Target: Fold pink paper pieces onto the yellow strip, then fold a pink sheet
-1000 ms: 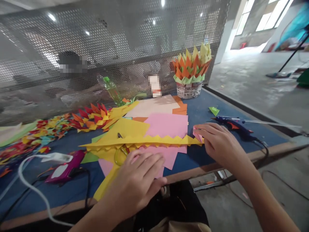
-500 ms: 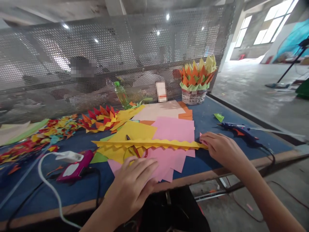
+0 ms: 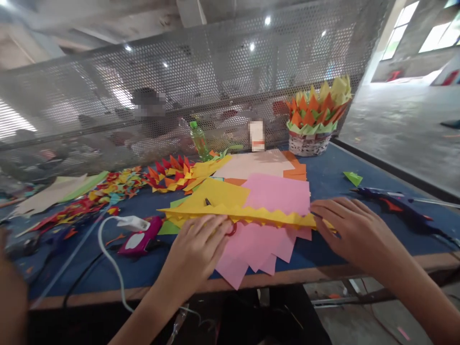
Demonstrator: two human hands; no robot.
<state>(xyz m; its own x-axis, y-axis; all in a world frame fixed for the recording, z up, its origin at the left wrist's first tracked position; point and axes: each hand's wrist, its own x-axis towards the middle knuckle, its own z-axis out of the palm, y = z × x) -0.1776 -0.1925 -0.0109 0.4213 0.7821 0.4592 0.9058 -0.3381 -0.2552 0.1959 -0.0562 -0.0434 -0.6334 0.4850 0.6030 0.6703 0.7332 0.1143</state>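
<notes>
A long yellow folded paper strip (image 3: 266,216) with a zigzag edge lies across yellow sheets (image 3: 215,192) and pink sheets (image 3: 278,191). My left hand (image 3: 203,239) rests flat over the strip's left half, fingers extended, partly covering scissors (image 3: 232,229) with red handles. At the strip's right end, my right hand (image 3: 354,225) has its fingers bent around the paper, with the tip showing beneath them.
A glue gun (image 3: 398,206) and a green paper piece (image 3: 353,178) lie at right. Behind stand a paper-filled basket (image 3: 309,143) and a bottle (image 3: 200,141). Purple power adapter (image 3: 140,239) and folded pieces (image 3: 118,189) lie left. Another person's blurred arm (image 3: 12,287) shows far left.
My left hand has moved forward from the sheets' front edge onto the strip. My right hand still has the strip's right end. The view has shifted left, and another person's arm has appeared.
</notes>
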